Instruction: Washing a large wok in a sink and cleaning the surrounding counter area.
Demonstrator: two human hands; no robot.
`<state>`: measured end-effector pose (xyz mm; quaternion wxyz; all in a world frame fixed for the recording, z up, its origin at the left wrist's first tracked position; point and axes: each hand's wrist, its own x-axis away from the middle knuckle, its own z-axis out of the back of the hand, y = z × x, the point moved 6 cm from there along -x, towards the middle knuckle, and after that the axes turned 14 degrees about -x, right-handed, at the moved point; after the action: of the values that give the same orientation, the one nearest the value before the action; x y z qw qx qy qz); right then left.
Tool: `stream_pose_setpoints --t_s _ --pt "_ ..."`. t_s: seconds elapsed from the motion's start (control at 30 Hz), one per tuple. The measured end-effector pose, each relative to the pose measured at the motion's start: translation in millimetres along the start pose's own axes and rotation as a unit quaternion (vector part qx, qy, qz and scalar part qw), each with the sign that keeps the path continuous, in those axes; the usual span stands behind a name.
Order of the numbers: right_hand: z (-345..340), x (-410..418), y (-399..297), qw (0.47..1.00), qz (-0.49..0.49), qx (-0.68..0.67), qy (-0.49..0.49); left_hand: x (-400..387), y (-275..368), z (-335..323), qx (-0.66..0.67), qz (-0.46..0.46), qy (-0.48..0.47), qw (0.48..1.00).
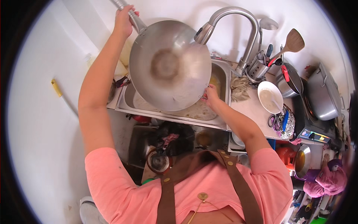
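Note:
A large steel wok (170, 92) is held up over the sink (123, 98), tilted, with a brown round stain at its middle. My left hand (125, 22) grips its long metal handle (137, 22) at the upper left. On the opposite side, the fingers of my right hand (210, 96) close on the small wire loop handle (204, 97) at the rim. The spray head of the steel faucet (204, 34) hangs over the wok's upper right edge. Whether water runs from it, I cannot tell. Much of the sink is hidden behind the wok.
Right of the sink lies a crumpled brown cloth (240, 89) near a utensil holder (258, 68). A white bowl (268, 102), scissors (275, 121) and a large pot (324, 93) on a black cooker (313, 127) stand farther right. A white wall (44, 120) borders the left.

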<state>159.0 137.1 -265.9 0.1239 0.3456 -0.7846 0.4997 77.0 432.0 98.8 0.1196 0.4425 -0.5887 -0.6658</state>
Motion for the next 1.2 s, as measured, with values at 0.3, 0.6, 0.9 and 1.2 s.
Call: stream_pose_setpoints --t_s 0.3,0.6,0.9,1.2 --pt "-40 -29 32 0.979 -0.103 0.146 -0.095 49 30 -32 -0.221 -0.035 -0.274 0.935" --pt "-65 -59 105 0.883 -0.240 0.276 -0.293 58 30 17 -0.467 -0.085 -0.095 0.875" --pt "-94 -8 101 0.852 -0.262 0.012 -0.454 55 64 41 -0.536 -0.061 0.041 0.841" --pt "-102 43 79 0.866 -0.308 -0.145 -0.366 41 50 93 -0.608 0.037 0.123 0.784"
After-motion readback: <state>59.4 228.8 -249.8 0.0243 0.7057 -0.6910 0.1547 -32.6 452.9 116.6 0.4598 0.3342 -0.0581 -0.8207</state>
